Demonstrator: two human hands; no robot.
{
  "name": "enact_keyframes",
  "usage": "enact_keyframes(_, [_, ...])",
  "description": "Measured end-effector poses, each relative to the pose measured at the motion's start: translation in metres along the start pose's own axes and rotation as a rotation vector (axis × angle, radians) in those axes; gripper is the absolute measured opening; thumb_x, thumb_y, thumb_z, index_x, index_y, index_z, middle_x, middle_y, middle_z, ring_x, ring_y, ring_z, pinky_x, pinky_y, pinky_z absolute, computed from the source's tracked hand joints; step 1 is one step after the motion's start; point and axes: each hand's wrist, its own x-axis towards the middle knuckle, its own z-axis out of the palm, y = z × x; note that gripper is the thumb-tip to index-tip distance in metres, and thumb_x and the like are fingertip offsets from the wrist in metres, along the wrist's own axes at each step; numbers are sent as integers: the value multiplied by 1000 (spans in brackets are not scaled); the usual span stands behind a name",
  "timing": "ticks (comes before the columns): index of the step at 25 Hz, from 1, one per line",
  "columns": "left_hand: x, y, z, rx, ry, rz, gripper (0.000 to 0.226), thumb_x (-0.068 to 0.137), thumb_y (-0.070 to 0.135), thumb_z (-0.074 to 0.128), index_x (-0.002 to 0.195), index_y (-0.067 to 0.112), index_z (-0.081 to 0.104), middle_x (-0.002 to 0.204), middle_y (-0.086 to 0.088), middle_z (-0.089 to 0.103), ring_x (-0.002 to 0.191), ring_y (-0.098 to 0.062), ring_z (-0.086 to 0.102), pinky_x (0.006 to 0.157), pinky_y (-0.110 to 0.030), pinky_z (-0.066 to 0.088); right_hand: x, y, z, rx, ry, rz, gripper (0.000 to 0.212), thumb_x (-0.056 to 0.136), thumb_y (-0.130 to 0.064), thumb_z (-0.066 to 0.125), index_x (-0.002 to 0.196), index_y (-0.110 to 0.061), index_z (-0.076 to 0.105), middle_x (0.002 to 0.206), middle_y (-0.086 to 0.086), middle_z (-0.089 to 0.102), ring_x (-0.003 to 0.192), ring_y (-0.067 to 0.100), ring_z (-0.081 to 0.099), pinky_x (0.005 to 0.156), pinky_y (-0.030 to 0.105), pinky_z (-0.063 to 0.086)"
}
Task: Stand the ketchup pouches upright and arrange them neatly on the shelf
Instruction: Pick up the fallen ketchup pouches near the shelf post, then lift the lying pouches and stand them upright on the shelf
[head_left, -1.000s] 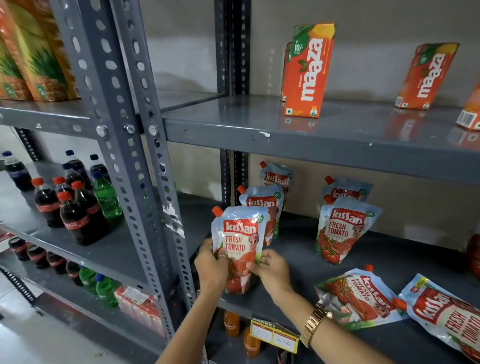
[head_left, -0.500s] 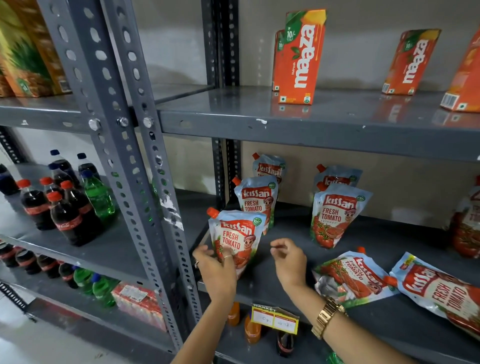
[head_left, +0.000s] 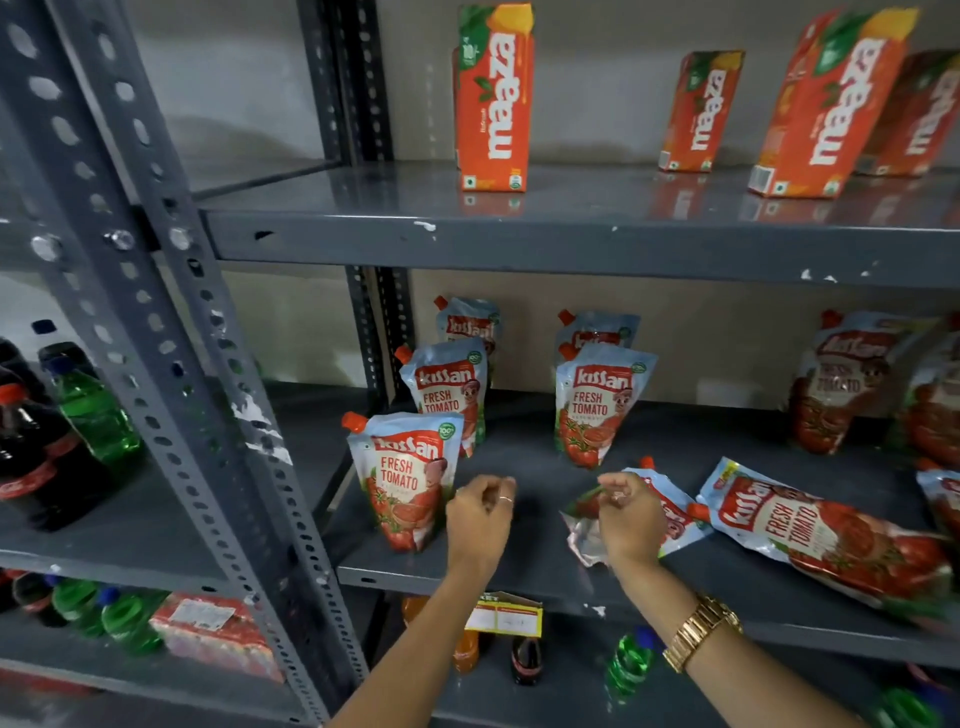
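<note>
Shelf (head_left: 545, 571) carries the ketchup pouches: five stand upright beyond the fingers, front one (head_left: 402, 478) just left of the left hand's (head_left: 480, 519) fingertips. Long flat pouch (head_left: 831, 535) lies to the right of the right hand (head_left: 631, 522). Smaller flat pouch (head_left: 670, 512) sits directly under the right fingers, which are curled and touching it; grip can't be confirmed. Left fingers loosely curled, holding nothing. Handling guess: soft, heavy-ish, slick film, sags. Pinch top seam beside spout, other hand flattens the base gusset.
</note>
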Motion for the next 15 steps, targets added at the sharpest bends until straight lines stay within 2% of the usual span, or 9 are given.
enact_keyframes(2, [3, -4, 21, 46, -138, -112, 27, 88, 21, 60, 107, 3, 67, 99, -8, 70, 90, -16, 63, 80, -21, 45, 2, 14, -8, -85, 68, 90, 25, 81, 2, 55, 102, -6, 65, 114, 17, 65, 108, 35, 56, 89, 39, 44])
enact_keyframes(3, [3, -3, 30, 53, -199, -192, 34, 87, 25, 61, 113, 4, 65, 109, -9, 70, 99, -20, 64, 86, -22, 47, 1, 19, -13, -145, 90, 163, 30, 81, -3, 56, 109, -9, 61, 122, 17, 60, 115, 37, 50, 96, 45, 40])
enact_keyframes(5, [1, 1, 46, 29, -268, -332, 44, 84, 34, 62, 119, 7, 63, 120, -11, 67, 110, -26, 63, 99, -33, 48, -1, 27, -23, -176, 78, 284, 50, 80, -9, 61, 127, -8, 47, 135, 20, 46, 125, 41, 38, 104, 50, 32])
enact_keyframes(6, [2, 1, 53, 27, -287, -373, 46, 83, 37, 62, 118, 8, 64, 121, -10, 67, 112, -27, 61, 100, -36, 48, 0, 32, -28, -136, 64, 310, 59, 79, -10, 63, 133, -4, 40, 138, 23, 42, 127, 42, 35, 106, 49, 30])
enact_keyframes(8, [1, 5, 65, 38, -311, -401, 40, 83, 36, 63, 110, 7, 68, 114, -10, 68, 110, -26, 61, 92, -33, 49, 3, 41, -38, -14, 52, 314, 65, 78, -6, 64, 134, 3, 35, 137, 27, 43, 128, 40, 38, 107, 45, 32])
enact_keyframes(11, [-5, 11, 74, -44, -264, -485, 20, 78, 26, 70, 86, 8, 71, 93, -12, 69, 90, -26, 63, 75, -30, 46, 15, 55, -50, 123, 8, 415, 52, 77, -1, 63, 124, 5, 43, 127, 25, 54, 117, 40, 51, 99, 46, 44])
enact_keyframes(13, [-11, 13, 73, -88, -267, -578, 18, 74, 24, 72, 69, 12, 60, 76, -9, 63, 76, -24, 61, 70, -31, 48, 23, 64, -55, 200, -82, 507, 42, 75, 1, 61, 115, 4, 50, 119, 24, 61, 103, 39, 61, 84, 44, 54])
enact_keyframes(15, [-22, 19, 72, -67, -324, -653, 19, 75, 23, 70, 68, 13, 56, 69, -7, 59, 67, -21, 57, 63, -28, 48, 30, 73, -62, 274, -170, 547, 34, 76, 2, 60, 110, 4, 57, 112, 23, 66, 94, 36, 66, 71, 37, 56])
